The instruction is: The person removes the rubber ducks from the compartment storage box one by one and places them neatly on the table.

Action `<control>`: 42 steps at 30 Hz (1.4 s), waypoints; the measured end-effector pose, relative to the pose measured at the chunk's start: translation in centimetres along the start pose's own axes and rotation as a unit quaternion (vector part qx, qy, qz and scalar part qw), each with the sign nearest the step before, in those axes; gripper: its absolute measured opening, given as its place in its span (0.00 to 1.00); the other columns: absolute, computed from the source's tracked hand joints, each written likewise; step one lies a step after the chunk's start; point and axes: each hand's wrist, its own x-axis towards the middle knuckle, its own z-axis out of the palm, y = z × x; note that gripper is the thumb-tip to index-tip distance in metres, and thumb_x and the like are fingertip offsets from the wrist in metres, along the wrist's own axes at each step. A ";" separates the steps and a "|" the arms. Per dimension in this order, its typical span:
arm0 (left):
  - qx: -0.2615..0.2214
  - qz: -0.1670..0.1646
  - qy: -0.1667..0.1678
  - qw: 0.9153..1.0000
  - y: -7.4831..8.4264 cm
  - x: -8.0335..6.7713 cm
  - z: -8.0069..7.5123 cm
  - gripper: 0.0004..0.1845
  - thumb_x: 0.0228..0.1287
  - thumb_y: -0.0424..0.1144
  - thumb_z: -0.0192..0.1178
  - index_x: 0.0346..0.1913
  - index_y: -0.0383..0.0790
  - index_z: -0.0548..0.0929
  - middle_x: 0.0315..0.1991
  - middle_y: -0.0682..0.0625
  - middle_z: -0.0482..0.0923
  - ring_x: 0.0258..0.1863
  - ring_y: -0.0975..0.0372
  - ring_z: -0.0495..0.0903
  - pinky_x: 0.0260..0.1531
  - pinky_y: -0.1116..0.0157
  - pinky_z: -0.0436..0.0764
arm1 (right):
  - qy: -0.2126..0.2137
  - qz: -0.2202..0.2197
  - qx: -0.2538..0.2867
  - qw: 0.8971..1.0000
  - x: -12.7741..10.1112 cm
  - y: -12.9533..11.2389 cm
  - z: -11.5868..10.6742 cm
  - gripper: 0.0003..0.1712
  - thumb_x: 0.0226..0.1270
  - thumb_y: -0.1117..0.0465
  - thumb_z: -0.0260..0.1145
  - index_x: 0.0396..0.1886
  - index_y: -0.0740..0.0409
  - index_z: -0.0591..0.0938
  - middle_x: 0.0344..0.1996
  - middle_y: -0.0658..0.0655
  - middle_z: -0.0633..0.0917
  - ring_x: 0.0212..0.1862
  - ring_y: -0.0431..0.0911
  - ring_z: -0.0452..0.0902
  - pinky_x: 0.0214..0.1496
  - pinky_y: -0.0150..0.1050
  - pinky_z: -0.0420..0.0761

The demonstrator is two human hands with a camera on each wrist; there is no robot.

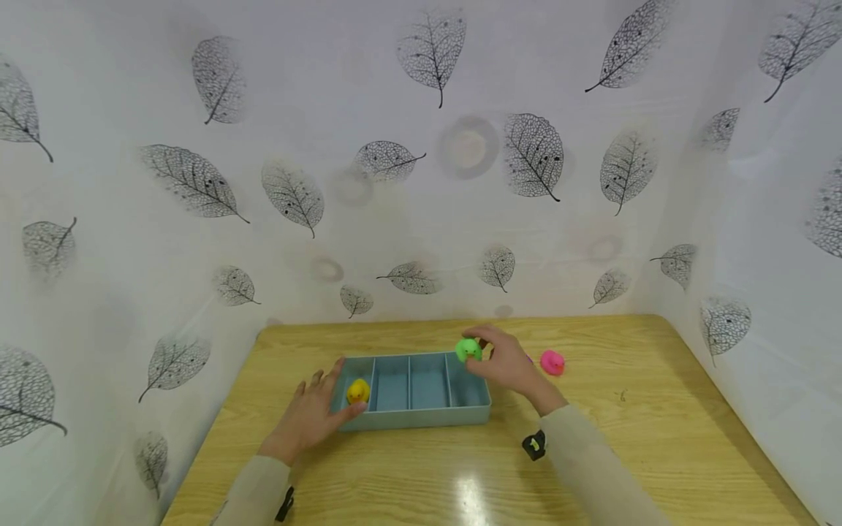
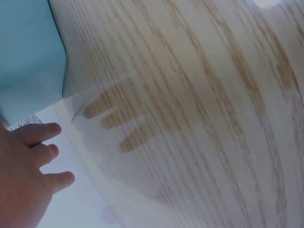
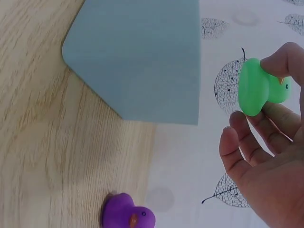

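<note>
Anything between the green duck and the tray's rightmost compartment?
Nothing visible. The right hand pinches the green duck over the back right corner of the tray; the rightmost compartment below looks empty. The yellow duck sits in the leftmost one.

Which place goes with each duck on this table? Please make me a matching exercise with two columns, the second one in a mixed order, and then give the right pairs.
Column one:
1. green duck
2. yellow duck
3. pink duck
4. purple duck

Column two:
A. on the table, right of the right hand
B. pinched in the fingers of the right hand
C. on the table near the tray, seen by the right wrist camera
D. inside the leftmost compartment of the blue tray, beside the left hand

Pairs: 1-B, 2-D, 3-A, 4-C
</note>
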 end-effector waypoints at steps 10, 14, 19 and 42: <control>0.003 -0.001 -0.003 1.000 -0.1 0.0 0.0 0.55 0.71 0.72 0.55 0.87 0.47 0.44 0.77 0.30 0.66 0.80 0.32 0.58 0.78 0.30 0.51 | 0.038 0.011 -0.011 0.999 -0.4 1.8 -1.7 0.27 0.60 0.64 0.72 0.62 0.57 0.85 0.56 0.58 0.86 0.47 0.50 0.79 0.33 0.33 0.81; 0.002 -0.004 -0.005 1.000 -0.1 0.0 -0.1 0.55 0.71 0.72 0.55 0.87 0.47 0.44 0.78 0.31 0.66 0.80 0.32 0.58 0.78 0.30 0.50 | 0.050 0.014 -0.025 0.998 -0.6 2.3 -2.6 0.27 0.62 0.63 0.72 0.63 0.56 0.85 0.56 0.58 0.86 0.47 0.49 0.78 0.34 0.33 0.79; 0.002 -0.003 -0.004 1.000 0.0 0.0 -0.1 0.55 0.71 0.72 0.55 0.87 0.47 0.44 0.77 0.31 0.67 0.80 0.32 0.58 0.78 0.29 0.51 | 0.052 0.022 -0.030 0.998 -1.1 3.1 -3.8 0.28 0.64 0.61 0.72 0.65 0.56 0.84 0.61 0.60 0.85 0.49 0.48 0.78 0.37 0.34 0.79; 0.007 -0.005 -0.006 1.000 -0.2 0.2 0.1 0.56 0.70 0.74 0.55 0.87 0.48 0.44 0.76 0.31 0.69 0.80 0.32 0.59 0.78 0.29 0.51 | 0.070 0.092 -0.054 0.992 -3.6 6.8 -8.5 0.30 0.69 0.59 0.70 0.70 0.62 0.79 0.61 0.65 0.83 0.53 0.56 0.79 0.42 0.38 0.80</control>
